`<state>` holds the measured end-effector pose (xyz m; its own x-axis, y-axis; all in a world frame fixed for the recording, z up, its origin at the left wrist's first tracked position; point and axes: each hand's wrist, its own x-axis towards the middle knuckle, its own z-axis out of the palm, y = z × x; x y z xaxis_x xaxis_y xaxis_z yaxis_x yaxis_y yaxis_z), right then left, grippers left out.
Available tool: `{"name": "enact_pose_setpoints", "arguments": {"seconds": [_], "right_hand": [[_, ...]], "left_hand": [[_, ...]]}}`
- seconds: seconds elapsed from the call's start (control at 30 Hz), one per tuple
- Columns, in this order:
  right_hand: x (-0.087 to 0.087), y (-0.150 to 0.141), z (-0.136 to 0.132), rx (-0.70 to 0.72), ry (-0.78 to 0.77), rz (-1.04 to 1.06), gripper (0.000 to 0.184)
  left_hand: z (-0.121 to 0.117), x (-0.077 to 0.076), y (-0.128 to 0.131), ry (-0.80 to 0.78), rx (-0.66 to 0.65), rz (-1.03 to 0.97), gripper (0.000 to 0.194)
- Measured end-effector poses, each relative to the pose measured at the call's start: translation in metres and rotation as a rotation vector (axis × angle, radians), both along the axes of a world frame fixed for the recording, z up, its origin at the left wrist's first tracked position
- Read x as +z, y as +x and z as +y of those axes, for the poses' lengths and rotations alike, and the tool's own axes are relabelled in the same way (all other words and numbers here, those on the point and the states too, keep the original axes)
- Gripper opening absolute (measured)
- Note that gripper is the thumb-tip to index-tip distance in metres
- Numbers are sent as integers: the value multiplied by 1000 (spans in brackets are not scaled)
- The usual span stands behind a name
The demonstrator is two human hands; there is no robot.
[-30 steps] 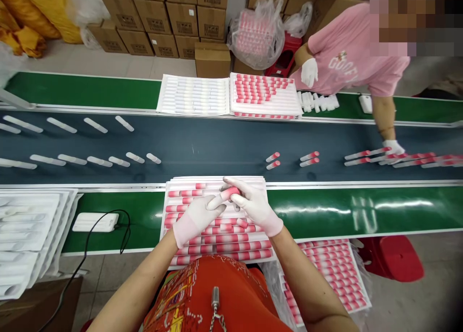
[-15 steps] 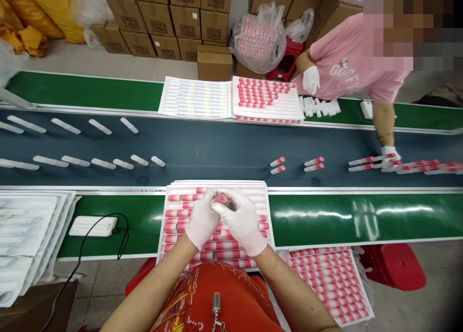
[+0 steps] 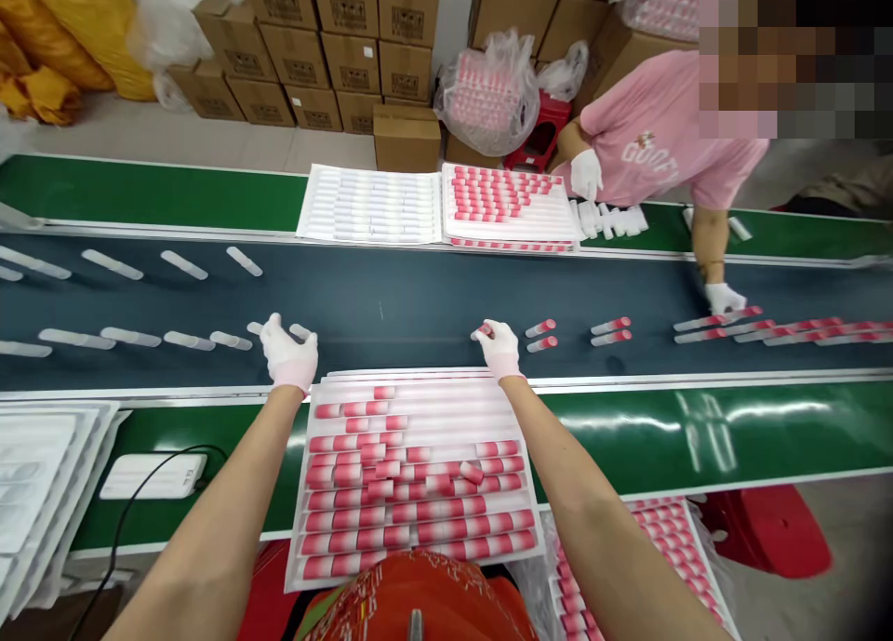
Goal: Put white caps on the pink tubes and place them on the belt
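Observation:
Both my hands wear white gloves and reach out over the dark conveyor belt (image 3: 419, 297). My left hand (image 3: 288, 353) hangs over the white tubes (image 3: 237, 340) in the near row, fingers curled down onto one. My right hand (image 3: 497, 346) is closed on a pink-and-white tube (image 3: 483, 331) at the belt's near side, just left of two pink-tipped tubes (image 3: 540, 336) lying there. Below my hands a white tray (image 3: 411, 394) holds several rows of pink-and-white tubes.
A person in a pink shirt (image 3: 656, 148) works across the belt, one gloved hand (image 3: 722, 297) on pink tubes at the right. Far-side trays (image 3: 513, 199) hold pink and white tubes. Stacked white trays (image 3: 42, 474), a white power bank (image 3: 150, 474) and cardboard boxes (image 3: 349, 36) surround the line.
My hands were together over the tray working a pink tube; they have since parted and stretched onto the belt, left toward the white tubes, right carrying the pink tube.

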<state>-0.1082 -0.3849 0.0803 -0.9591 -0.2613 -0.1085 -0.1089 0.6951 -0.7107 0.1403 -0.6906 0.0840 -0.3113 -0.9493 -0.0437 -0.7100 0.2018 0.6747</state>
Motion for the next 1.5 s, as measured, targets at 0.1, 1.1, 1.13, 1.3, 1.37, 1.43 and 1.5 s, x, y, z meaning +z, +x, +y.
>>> {"name": "enact_pose_setpoints", "arguments": {"seconds": [0.1, 1.1, 1.13, 1.3, 1.37, 1.43, 1.5], "right_hand": [[-10, -3, 4, -8, 74, -39, 47], [38, 198, 98, 321, -275, -377, 26], [46, 193, 91, 279, -368, -439, 27], [84, 172, 62, 305, -568, -631, 36], [91, 166, 57, 338, -628, -655, 43], [94, 162, 56, 324, -714, -646, 49], [96, 159, 55, 288, -788, -625, 54]], "left_hand": [[-17, -15, -13, 57, -78, -38, 66], [220, 62, 67, 1526, -373, 695, 59], [223, 61, 68, 1573, -381, 665, 57], [225, 73, 60, 1458, -577, 517, 55], [222, 84, 56, 1328, -662, 416, 61], [219, 95, 54, 1183, -730, 316, 64], [218, 105, 53, 1033, -776, 239, 64]]}}
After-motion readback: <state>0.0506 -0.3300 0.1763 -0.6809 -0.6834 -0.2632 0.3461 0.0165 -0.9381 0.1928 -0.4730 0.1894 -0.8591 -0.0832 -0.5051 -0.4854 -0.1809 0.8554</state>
